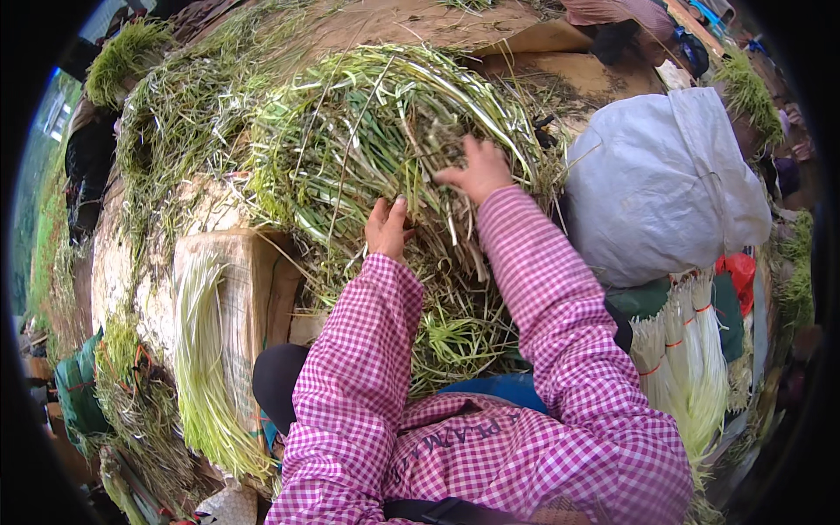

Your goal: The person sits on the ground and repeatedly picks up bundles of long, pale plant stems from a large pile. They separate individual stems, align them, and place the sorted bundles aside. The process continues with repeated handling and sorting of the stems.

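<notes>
A big loose heap of long green and pale leafy stalks [341,151], perhaps chives, lies in front of me with dry stems mixed in. Over the heap's near right part my right hand [482,169] has its fingers spread, with nothing held between them. My left hand [389,230] is at the near edge, thumb up and fingers partly curled among the stalks. Whether it grips any is hidden. Between my forearms more green trimmings [453,341] lie low in front of my body. A sorted bunch of pale stalks [200,341] rests on a wrapped block [256,289] to my left.
At right stands a bulging white woven sack [656,184], with pale stalk bundles [689,354] tied in red bands below it. A red plastic bag [739,279] is beside them. Another person [630,33] bends low at the far right. Scattered stalks [190,118] cover the left ground.
</notes>
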Motion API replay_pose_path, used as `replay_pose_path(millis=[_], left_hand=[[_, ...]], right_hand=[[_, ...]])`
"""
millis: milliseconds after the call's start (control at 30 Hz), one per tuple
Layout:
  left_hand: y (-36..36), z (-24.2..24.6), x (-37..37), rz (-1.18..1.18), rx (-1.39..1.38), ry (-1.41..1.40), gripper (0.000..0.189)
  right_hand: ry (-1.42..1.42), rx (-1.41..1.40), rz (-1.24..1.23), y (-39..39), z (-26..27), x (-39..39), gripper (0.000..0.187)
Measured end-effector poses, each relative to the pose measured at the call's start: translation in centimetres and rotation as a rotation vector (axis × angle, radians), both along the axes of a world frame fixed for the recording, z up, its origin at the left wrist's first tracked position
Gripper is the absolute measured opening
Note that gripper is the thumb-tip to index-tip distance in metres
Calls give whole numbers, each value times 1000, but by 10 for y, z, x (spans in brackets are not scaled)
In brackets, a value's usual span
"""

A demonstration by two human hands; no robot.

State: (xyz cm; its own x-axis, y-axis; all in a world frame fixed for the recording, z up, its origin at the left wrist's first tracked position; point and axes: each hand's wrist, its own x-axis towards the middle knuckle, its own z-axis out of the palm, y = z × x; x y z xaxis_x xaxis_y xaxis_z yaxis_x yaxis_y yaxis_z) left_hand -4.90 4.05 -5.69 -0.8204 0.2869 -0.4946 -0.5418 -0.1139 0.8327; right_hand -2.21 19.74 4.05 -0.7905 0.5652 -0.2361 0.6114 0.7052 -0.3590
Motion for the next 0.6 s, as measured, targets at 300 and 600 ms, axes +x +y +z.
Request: replay_pose_path(millis=[300, 600], left_hand=[[9, 9, 5, 196, -145, 2, 47], [59, 93, -13, 326, -96, 772, 31]], right_hand=[[39, 45, 243, 6, -23, 21, 77], [127, 117, -36, 115, -30, 1, 59]])
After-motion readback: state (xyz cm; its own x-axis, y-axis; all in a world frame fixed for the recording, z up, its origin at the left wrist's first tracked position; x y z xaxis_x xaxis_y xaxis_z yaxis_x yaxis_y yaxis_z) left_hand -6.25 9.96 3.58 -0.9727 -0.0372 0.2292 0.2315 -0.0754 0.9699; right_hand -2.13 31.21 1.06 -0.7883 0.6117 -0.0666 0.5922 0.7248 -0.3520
